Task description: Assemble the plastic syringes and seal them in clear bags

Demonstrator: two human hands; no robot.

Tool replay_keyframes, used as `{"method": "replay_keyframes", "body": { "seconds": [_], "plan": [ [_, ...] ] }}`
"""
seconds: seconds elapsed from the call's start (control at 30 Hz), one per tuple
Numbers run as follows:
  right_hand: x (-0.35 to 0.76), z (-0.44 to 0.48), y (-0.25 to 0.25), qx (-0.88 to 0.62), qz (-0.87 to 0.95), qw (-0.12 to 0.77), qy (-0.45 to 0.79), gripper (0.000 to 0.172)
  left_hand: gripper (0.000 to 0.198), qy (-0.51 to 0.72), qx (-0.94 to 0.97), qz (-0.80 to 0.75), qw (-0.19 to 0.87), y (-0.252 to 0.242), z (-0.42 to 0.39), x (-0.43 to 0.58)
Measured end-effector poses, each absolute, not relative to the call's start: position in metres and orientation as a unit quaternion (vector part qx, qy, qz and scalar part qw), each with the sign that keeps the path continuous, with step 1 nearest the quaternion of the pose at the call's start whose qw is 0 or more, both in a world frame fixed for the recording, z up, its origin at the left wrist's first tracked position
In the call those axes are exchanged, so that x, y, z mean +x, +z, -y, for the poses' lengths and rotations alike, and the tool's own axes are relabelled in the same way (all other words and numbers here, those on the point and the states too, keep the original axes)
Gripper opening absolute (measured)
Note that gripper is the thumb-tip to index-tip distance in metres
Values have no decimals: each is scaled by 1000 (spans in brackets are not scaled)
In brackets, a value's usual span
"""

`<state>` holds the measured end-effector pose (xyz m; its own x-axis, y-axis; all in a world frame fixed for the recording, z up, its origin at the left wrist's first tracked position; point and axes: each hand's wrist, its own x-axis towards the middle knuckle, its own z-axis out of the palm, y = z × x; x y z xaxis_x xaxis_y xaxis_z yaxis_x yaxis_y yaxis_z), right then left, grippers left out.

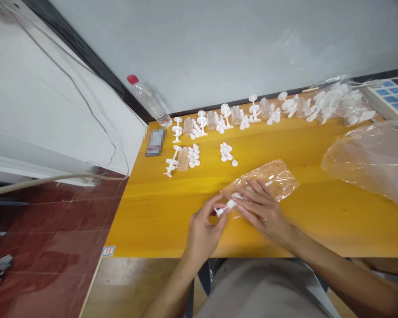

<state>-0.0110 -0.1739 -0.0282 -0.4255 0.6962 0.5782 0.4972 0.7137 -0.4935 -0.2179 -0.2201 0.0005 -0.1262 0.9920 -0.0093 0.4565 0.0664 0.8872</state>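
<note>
Left hand (204, 229) pinching a white plunger-like piece (220, 212) at a clear bag (283, 179) on a table (152, 225), right hand (265, 215) spread over the bag — apparently bagging or unbagging, next needing steadied film.

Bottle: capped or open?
Capped: a red cap sits on top of the bottle.
</note>
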Motion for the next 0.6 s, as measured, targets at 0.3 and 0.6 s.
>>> {"method": "replay_keyframes", "body": {
  "seconds": [0.3,0.6],
  "plan": [
    [-7,176,-25,-389,787,453,156,33,72,492,479,-642,340,-7,235,-217],
    [-12,169,22,-384,686,550,281,43,113,511,525,-508,453,56,181,-175]
  ]
}}
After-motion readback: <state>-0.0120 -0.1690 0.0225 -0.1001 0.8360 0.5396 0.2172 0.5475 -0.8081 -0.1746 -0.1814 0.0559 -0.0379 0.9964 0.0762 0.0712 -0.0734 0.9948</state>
